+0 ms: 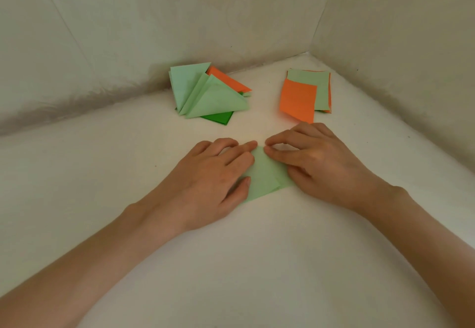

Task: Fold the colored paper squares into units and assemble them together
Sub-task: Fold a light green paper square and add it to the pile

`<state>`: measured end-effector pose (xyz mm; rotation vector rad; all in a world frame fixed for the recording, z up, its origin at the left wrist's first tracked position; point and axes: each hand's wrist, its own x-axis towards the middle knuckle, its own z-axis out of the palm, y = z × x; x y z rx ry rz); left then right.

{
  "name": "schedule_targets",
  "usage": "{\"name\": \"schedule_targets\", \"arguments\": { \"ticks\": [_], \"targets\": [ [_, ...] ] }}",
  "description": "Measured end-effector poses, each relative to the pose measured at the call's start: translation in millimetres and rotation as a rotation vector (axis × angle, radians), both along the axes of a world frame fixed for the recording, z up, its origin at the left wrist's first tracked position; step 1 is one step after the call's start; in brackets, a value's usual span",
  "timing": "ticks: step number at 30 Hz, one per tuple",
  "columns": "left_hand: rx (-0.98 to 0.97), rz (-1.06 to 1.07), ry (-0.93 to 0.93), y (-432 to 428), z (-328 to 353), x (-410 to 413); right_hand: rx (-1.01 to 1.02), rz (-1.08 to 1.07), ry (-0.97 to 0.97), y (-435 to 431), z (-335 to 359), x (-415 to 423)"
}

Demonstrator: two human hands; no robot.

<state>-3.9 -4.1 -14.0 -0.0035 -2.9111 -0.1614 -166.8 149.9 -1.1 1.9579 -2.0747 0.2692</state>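
Observation:
A light green paper (264, 176), folded into a pointed shape, lies flat on the white surface (144, 173) between my hands. My left hand (213, 181) lies over its left side, index finger stretched to the top point and thumb on the lower left edge. My right hand (311, 160) pinches the top point between thumb and index finger, the other fingers curled on the right side. A pile of folded triangular units (208, 93), light green, orange and dark green, lies at the back left. At the back right sits a stack of flat squares (304, 95), orange and light green.
Two pale walls (231, 14) meet in a corner behind the paper piles and close off the back and right sides. The white surface stretches to the left and toward me.

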Motion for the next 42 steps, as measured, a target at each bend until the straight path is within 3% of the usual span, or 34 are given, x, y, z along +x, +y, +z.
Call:
{"name": "schedule_targets", "arguments": {
  "ticks": [5,11,15,21,25,28,33,42],
  "targets": [
    [-0.074,0.031,0.025,9.7,4.6,-3.3,-0.085,-0.118,-0.152,3.0,-10.1,10.9],
    [-0.092,0.089,-0.002,18.5,8.8,-7.6,-0.134,-0.173,-0.051,13.5,-8.6,14.3],
    [-0.049,0.123,-0.044,19.0,6.5,-5.5,-0.184,-0.226,-0.12,15.6,-4.6,15.0],
    [-0.087,0.155,-0.061,23.2,11.3,-5.3,-0.126,-0.257,-0.171,7.6,-8.8,24.2],
    [-0.047,0.16,-0.113,30.2,20.2,-9.1,-0.198,-0.403,-0.27,10.8,-5.6,23.9],
    [-0.047,0.191,-0.148,28.5,25.1,-20.4,-0.075,-0.44,-0.382,8.4,-6.5,27.0],
    [0.2,0.2,-0.126,10.6,31.1,-34.4,-0.005,-0.349,-0.637,2.4,0.2,27.5],
    [0.67,0.227,-0.108,-5.0,18.5,-37.9,0.021,-0.277,-0.705,2.9,6.3,23.7]
  ]
}}
